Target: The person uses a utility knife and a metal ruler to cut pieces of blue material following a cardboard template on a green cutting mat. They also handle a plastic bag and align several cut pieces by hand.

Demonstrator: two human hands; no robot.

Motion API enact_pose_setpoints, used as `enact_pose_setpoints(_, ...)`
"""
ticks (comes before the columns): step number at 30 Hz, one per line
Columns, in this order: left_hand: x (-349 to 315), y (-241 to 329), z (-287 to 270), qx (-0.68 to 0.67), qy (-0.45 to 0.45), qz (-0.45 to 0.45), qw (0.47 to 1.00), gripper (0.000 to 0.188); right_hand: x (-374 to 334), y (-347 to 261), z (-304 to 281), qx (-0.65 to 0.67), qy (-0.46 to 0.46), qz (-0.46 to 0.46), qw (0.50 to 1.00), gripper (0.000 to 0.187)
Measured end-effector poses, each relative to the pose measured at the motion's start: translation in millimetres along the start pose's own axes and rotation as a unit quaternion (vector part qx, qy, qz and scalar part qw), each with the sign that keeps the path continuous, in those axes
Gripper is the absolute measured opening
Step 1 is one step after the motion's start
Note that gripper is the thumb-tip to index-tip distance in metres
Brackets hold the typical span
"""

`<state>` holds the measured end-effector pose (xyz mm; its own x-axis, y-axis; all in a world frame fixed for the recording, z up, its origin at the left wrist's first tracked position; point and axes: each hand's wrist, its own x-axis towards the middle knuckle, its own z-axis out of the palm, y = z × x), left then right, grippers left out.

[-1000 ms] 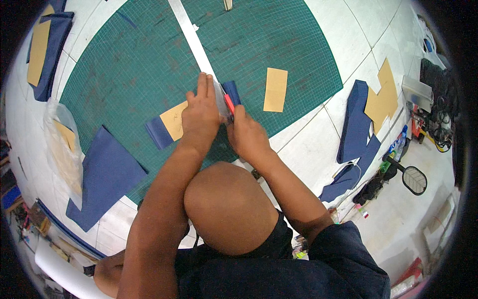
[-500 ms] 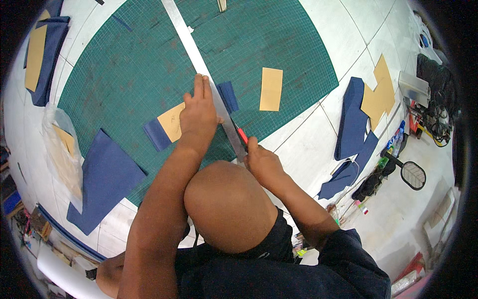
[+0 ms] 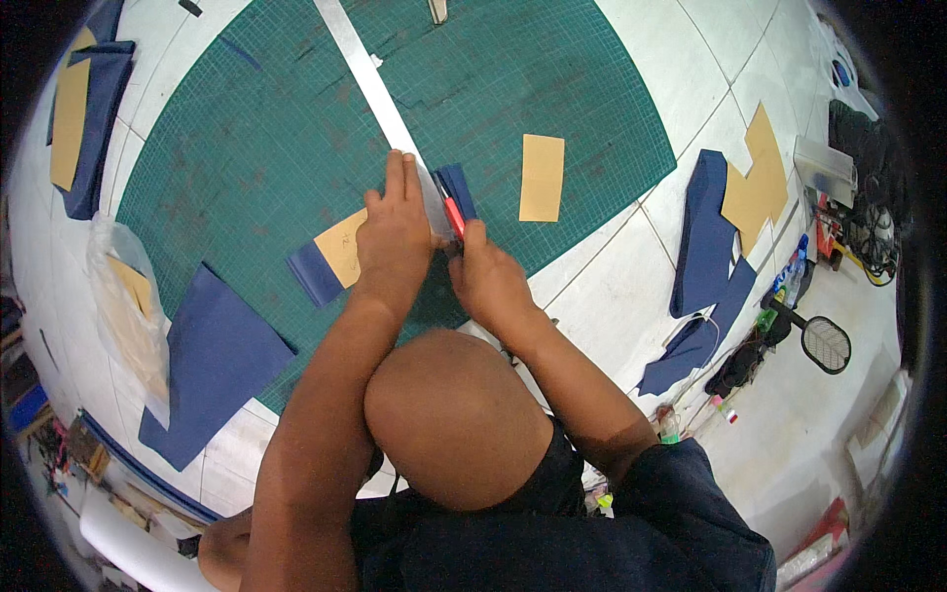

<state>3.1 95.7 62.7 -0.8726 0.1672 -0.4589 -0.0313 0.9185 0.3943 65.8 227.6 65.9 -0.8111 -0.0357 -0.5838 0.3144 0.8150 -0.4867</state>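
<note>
My left hand [image 3: 395, 229] lies over a long metal ruler [image 3: 360, 71], two fingers stretched forward along it and the thumb out to the right. The ruler runs slantwise across a green cutting mat [image 3: 247, 148]. My right hand [image 3: 493, 278] is closed round a red utility knife [image 3: 453, 216], whose front end is against the ruler's right edge. Just beyond the knife, folded navy fabric [image 3: 460, 189] sticks out from that edge. Left of the ruler, a tan card piece [image 3: 338, 247] rests on navy fabric [image 3: 313, 276], partly hidden under my left hand.
Another tan card [image 3: 542, 178] lies on the mat to the right. A large navy fabric piece [image 3: 212, 365] and a clear plastic bag [image 3: 133, 311] are at the left. On the tiled floor at right are navy pieces [image 3: 703, 232], a tan pattern [image 3: 760, 187] and a mesh racket [image 3: 826, 344].
My right hand and the knife have moved forward and a little left along the ruler, up to the folded navy fabric. My left hand stays on the ruler.
</note>
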Motion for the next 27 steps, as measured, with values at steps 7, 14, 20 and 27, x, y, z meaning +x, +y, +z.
enact_pose_setpoints(7, 0, -2, 3, 0.012, 0.008, 0.009, 1.000, 0.113, 8, -8, -14, -0.048, -0.025, -0.022, 0.998, 0.022)
enact_pose_setpoints(14, -1, -3, 7, 0.012, 0.010, 0.013, 1.000, 0.117, -28, 18, -17, -0.071, -0.137, 0.043, 0.987, 0.021)
enact_pose_setpoints(20, -1, 2, 3, 0.015, 0.000, 0.010, 1.000, 0.118, -77, 43, -23, -0.073, -0.149, 0.039, 0.985, 0.023)
enact_pose_setpoints(27, 0, 0, 6, 0.029, 0.000, 0.004, 1.000, 0.120, -18, 7, -15, 0.005, -0.035, -0.008, 0.999, 0.024)
